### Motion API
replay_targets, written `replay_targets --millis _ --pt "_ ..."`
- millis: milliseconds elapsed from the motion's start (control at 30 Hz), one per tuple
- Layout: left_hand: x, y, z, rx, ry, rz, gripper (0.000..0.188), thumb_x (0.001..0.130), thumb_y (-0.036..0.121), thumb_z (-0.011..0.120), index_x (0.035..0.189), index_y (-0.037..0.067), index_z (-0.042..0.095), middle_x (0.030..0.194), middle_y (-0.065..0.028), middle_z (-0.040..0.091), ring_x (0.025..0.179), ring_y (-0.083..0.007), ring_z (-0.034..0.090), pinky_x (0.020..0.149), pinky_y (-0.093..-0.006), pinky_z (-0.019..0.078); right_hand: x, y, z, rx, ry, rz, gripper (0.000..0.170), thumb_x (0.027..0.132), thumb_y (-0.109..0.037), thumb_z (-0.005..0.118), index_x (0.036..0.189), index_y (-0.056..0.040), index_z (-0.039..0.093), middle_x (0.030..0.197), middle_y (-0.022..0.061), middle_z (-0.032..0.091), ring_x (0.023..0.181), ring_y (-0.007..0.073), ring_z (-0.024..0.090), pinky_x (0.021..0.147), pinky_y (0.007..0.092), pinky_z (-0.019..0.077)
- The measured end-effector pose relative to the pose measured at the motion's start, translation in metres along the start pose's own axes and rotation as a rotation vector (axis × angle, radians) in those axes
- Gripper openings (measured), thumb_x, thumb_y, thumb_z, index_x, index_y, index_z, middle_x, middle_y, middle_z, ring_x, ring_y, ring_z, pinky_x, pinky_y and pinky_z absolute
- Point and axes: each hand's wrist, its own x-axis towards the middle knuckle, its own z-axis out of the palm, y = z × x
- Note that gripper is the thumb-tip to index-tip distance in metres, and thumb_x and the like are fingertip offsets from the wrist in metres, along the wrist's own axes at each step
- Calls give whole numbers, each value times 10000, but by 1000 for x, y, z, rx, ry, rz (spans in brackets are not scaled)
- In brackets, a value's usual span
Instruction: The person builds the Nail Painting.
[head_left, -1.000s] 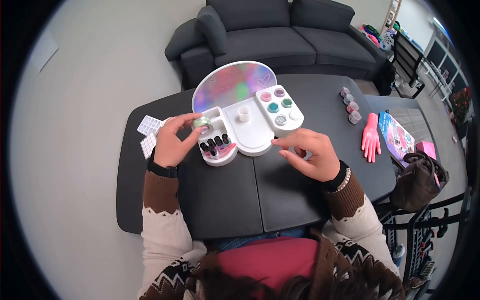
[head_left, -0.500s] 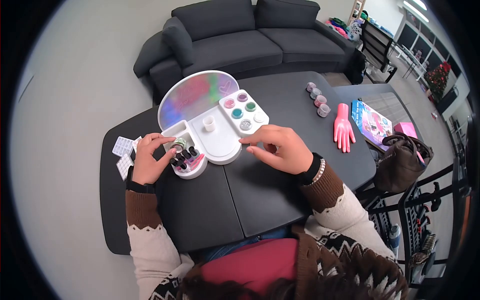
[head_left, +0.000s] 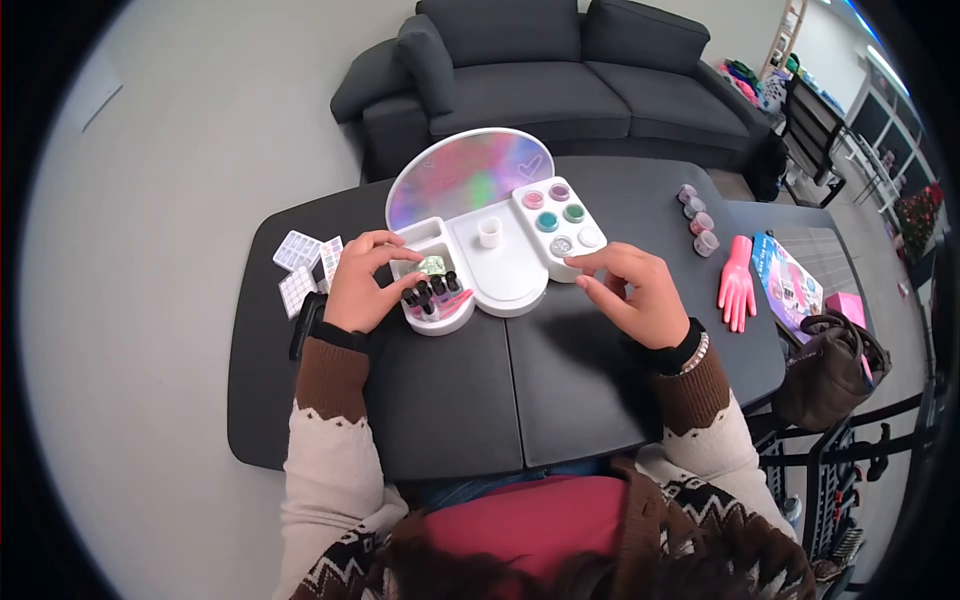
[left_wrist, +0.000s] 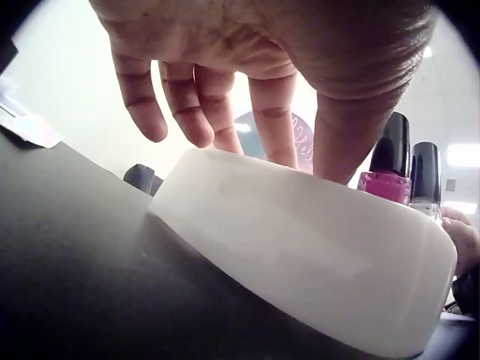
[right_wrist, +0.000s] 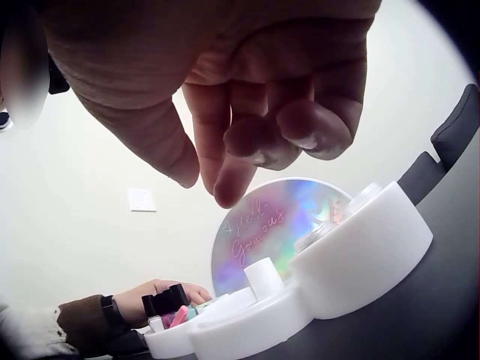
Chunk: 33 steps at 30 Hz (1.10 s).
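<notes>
My left hand is at the left section of the white vanity tray, thumb and forefinger apart, tips down inside its wall in the left wrist view. Beside the fingertips, a shiny green roll sits in a compartment; whether they touch it I cannot tell. Black-capped polish bottles stand just in front of it. My right hand hovers empty by the near corner of the pot holder, thumb and forefinger extended, other fingers bent. A small white cup stands mid-tray.
White nail sheets lie left of the tray. Several small jars, a pink model hand, a printed package and a dark bag are on the right. A grey sofa stands beyond the table.
The green roll, raised in my left fingers before, now rests down in the compartment. My right hand has shifted slightly along the pot holder's near edge. The head view swung right and back.
</notes>
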Motion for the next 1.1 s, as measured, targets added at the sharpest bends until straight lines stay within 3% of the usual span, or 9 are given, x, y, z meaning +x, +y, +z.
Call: replay_targets --millis 233,367,433,500,567,633,767,1100 --pt "0 4 -1 -25 83 -17 270 872 174 917 1107 105 803 1256 -68 704 1231 -267 652 1070 -399 512 1 3 -2 10 29 18 218 974 -100 787 1188 -96 830 856 44 688 617 111 533 578 279 445" --pt "2 6 -7 -62 154 -84 226 917 182 879 1114 94 811 1226 -79 717 1195 -247 678 1001 -400 550 2 17 -27 -77 254 65 209 979 -98 795 1185 -70 822 857 12 683 623 83 503 580 261 424" --pt "4 11 -10 -27 124 -52 264 896 197 891 1137 114 820 1276 -89 713 1243 -284 655 1044 -439 529 0 33 -40 -80 340 153 194 993 -93 787 1182 -67 822 877 -17 699 642 54 481 586 244 412" --pt "9 13 -12 156 84 129 342 843 176 903 1173 149 820 1380 -87 691 1257 -301 611 1108 -447 466 -2 49 -44 -72 404 195 188 1005 -84 773 1184 -47 816 939 -35 741 654 25 455 586 223 393" --pt "14 10 -13 225 -1 158 474 742 156 968 1191 188 820 1449 -89 660 1355 -350 580 1151 -486 454 -1 50 -43 -45 399 236 183 1009 -83 768 1180 -40 815 945 -30 747 656 27 458 585 222 394" --pt "21 15 -15 245 -103 199 446 782 182 963 1202 179 816 1465 -114 648 1370 -382 571 1137 -526 472 -1 49 -42 -44 382 226 192 1006 -81 766 1186 -34 811 946 -20 741 659 31 465 590 222 401" --pt "31 29 -27 361 -168 283 541 717 80 954 1221 186 786 1527 -94 599 1364 -349 579 1166 -505 448 -2 44 -39 -60 350 213 204 994 -77 768 1189 -35 808 959 6 732 660 45 483 600 226 416" --pt "52 37 -26 371 -355 361 421 724 32 925 1088 158 755 1521 -79 591 1459 -360 510 1225 -510 396 -2 47 -40 -59 344 177 211 982 -86 759 1183 -53 815 951 31 745 642 77 504 595 252 431"
